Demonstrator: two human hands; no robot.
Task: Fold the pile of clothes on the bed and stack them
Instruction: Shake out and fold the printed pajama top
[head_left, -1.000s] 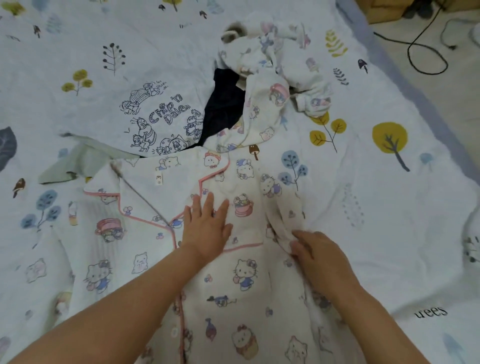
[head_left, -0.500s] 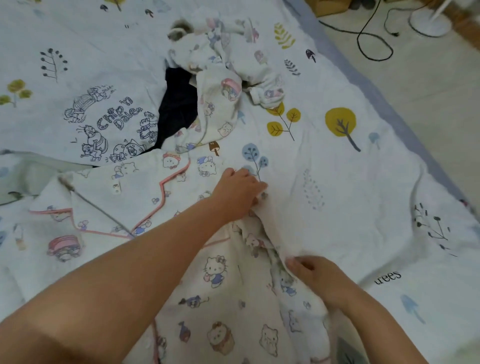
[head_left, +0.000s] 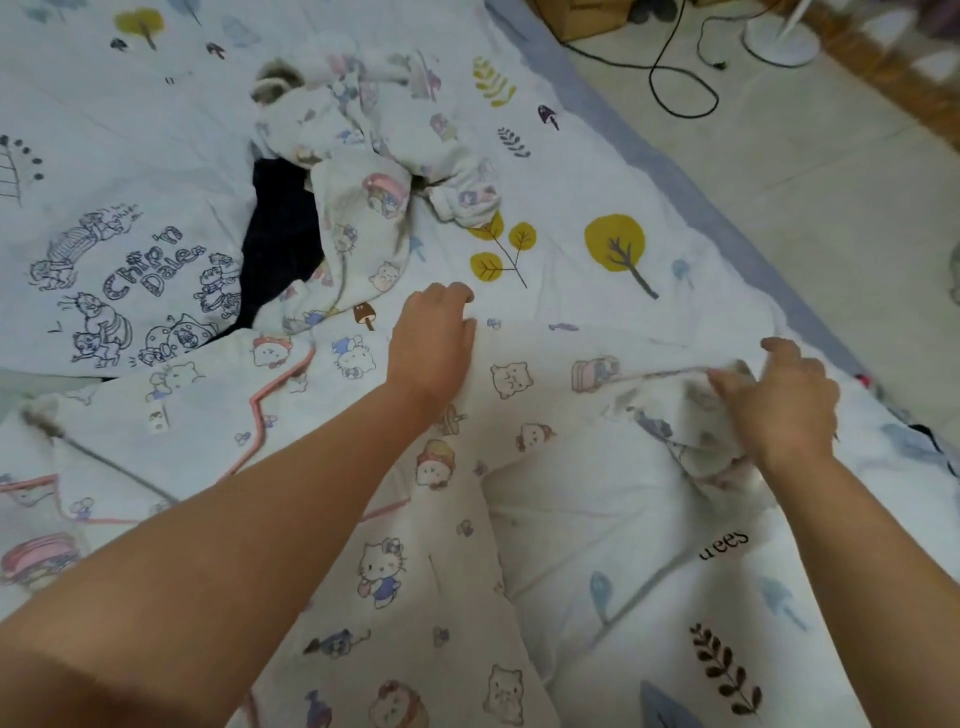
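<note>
The sleeve (head_left: 613, 374) of the pyjama top (head_left: 363, 519) is pinched at its cuff by the right hand (head_left: 779, 410) and pressed at the shoulder by the curled left hand (head_left: 431, 343). The top is spread on the bed (head_left: 649, 597). Beyond it, crumpled pyjama trousers (head_left: 363, 197), a dark garment (head_left: 283, 234) and a white printed shirt (head_left: 130, 275) are left unfolded.
</note>
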